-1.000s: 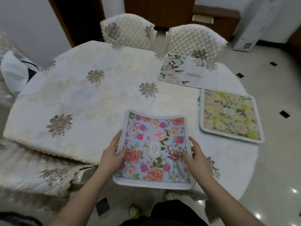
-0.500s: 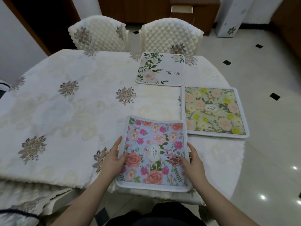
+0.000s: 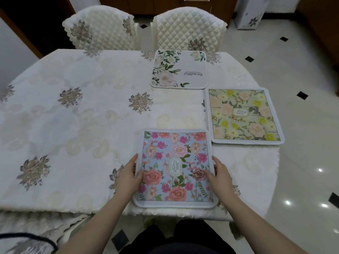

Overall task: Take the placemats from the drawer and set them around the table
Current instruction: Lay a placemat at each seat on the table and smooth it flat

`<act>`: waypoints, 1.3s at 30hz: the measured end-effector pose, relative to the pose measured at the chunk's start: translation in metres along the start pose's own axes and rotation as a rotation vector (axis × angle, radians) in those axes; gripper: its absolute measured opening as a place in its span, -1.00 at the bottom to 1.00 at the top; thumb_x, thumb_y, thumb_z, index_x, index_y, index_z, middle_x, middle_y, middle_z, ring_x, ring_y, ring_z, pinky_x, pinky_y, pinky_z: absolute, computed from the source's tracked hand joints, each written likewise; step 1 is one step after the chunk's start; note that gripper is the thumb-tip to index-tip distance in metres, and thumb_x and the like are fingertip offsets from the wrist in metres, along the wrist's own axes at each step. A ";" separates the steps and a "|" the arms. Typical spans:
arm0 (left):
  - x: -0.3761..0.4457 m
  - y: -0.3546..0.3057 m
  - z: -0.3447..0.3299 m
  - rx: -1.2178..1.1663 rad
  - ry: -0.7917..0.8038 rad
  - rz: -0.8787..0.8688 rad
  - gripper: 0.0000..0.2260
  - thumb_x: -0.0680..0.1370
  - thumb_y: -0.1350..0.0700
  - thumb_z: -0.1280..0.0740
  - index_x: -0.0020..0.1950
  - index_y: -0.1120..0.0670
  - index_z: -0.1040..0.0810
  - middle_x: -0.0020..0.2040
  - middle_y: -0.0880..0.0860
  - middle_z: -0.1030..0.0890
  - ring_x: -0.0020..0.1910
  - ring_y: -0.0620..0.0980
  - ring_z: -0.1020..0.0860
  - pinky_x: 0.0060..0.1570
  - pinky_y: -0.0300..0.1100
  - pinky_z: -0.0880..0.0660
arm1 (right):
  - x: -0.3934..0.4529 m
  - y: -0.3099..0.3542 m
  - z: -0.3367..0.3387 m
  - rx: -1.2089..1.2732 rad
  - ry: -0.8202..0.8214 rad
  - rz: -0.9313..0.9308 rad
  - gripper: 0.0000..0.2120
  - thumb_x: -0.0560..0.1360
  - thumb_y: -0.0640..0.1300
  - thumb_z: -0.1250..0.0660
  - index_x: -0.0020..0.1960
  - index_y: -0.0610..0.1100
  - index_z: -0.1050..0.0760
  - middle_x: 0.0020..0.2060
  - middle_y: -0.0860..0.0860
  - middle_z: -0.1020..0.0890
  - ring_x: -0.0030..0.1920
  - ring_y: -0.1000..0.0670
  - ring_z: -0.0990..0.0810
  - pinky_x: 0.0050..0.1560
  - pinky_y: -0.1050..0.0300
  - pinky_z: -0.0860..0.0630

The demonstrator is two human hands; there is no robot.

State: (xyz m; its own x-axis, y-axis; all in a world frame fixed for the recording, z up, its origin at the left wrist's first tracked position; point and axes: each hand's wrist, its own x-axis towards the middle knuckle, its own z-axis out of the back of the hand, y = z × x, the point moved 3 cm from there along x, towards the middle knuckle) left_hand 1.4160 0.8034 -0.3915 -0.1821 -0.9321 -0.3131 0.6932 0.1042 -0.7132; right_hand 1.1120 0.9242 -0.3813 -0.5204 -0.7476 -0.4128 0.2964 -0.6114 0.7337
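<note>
A blue placemat (image 3: 176, 153) with pink and orange flowers lies flat near the table's front edge. My left hand (image 3: 129, 177) holds its left edge, thumb on top. My right hand (image 3: 219, 177) holds its right edge the same way. A green and yellow floral placemat (image 3: 244, 116) lies at the table's right side. A white placemat (image 3: 178, 69) with green leaves and the word "Beautiful" lies at the far side, before a chair.
The table (image 3: 82, 116) wears a cream embroidered cloth. Two quilted white chairs (image 3: 100, 28) (image 3: 189, 28) stand at the far side. The tiled floor (image 3: 300, 162) with black diamonds lies to the right. Wooden cabinets stand at the back.
The blue placemat has come down from a curled, raised hold to lie flat on the table, shifted further onto it. My view has moved right and closer.
</note>
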 end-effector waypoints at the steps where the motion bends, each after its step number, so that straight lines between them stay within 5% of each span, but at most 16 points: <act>1: 0.001 0.001 0.002 0.025 0.006 -0.020 -0.47 0.57 0.03 -0.37 0.52 -0.13 -0.30 0.14 -0.12 -0.63 0.06 -0.08 -0.63 -0.03 -0.07 -0.61 | -0.001 0.001 -0.002 -0.029 -0.022 -0.009 -0.48 0.58 -0.05 -0.33 0.50 0.03 -0.28 0.17 -0.03 -0.48 0.12 -0.06 -0.59 0.13 -0.09 -0.58; 5: 0.002 0.006 0.009 0.096 0.063 -0.117 -0.51 0.60 0.04 -0.33 0.52 -0.05 -0.32 0.27 -0.03 -0.60 0.23 0.03 -0.58 0.19 0.13 -0.55 | -0.005 0.003 -0.010 -0.116 -0.063 -0.068 -0.48 0.60 -0.09 -0.29 0.52 0.01 -0.25 0.20 -0.08 -0.43 0.09 -0.08 -0.55 0.09 -0.11 -0.59; 11: 0.007 0.014 0.016 0.109 0.123 -0.162 -0.52 0.59 0.04 -0.35 0.50 -0.05 -0.34 0.27 -0.04 -0.60 0.22 0.00 -0.57 0.20 0.11 -0.55 | -0.018 0.001 -0.020 -0.201 -0.117 -0.053 -0.46 0.61 -0.10 -0.28 0.54 -0.03 -0.23 0.08 -0.03 -0.36 0.02 0.03 -0.35 0.01 0.21 -0.28; 16: 0.009 0.024 0.020 0.213 0.074 -0.166 -0.52 0.56 0.00 -0.39 0.45 0.01 -0.40 0.05 -0.03 -0.52 0.11 0.00 -0.50 0.14 -0.06 -0.50 | -0.021 -0.001 -0.020 -0.260 -0.142 -0.032 -0.47 0.59 -0.15 -0.30 0.52 -0.06 -0.27 0.21 -0.13 -0.40 0.15 -0.09 -0.43 0.23 0.06 -0.40; 19: 0.009 0.025 0.022 0.280 -0.012 -0.171 -0.59 0.57 -0.01 -0.35 0.40 0.04 -0.47 0.09 0.04 -0.51 0.11 0.02 -0.46 0.14 -0.06 -0.47 | -0.021 0.003 -0.020 -0.351 -0.190 0.007 -0.50 0.57 -0.16 -0.29 0.50 -0.08 -0.31 0.29 -0.15 -0.41 0.25 -0.15 -0.41 0.30 -0.09 -0.38; 27: 0.034 -0.026 -0.003 0.326 -0.139 -0.399 -0.62 0.55 0.19 -0.35 0.37 0.16 -0.51 0.28 0.12 -0.54 0.25 0.11 -0.50 0.23 0.05 -0.43 | 0.011 0.044 -0.046 -0.327 -0.139 0.266 -0.57 0.66 -0.08 -0.13 0.52 -0.09 -0.30 0.43 -0.05 -0.39 0.43 -0.05 -0.30 0.46 -0.01 -0.25; 33: 0.082 -0.069 -0.031 0.426 -0.010 -0.532 -0.56 0.64 0.11 -0.13 0.53 0.14 -0.34 0.53 0.11 -0.35 0.55 0.09 -0.23 0.53 0.03 -0.09 | 0.050 0.091 -0.090 -0.390 0.007 0.416 -0.54 0.68 -0.09 -0.04 0.57 -0.14 -0.18 0.55 -0.05 -0.24 0.55 -0.02 -0.14 0.53 0.09 0.01; 39: 0.116 -0.058 -0.054 0.715 0.185 -0.580 -0.52 0.72 0.01 0.04 0.63 0.05 0.06 0.64 -0.01 0.04 0.61 -0.05 0.12 0.53 -0.11 0.26 | 0.084 0.095 -0.127 -0.631 0.107 0.440 -0.44 0.68 -0.02 0.03 0.61 -0.10 0.11 0.61 0.02 0.05 0.59 0.06 0.14 0.53 0.11 0.21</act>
State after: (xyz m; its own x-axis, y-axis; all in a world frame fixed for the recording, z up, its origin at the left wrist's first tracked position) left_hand 1.3175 0.7080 -0.4205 -0.6992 -0.6949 -0.1682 0.7119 -0.6549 -0.2538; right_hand 1.1984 0.7705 -0.4148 -0.1781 -0.9572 -0.2279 0.8744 -0.2602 0.4095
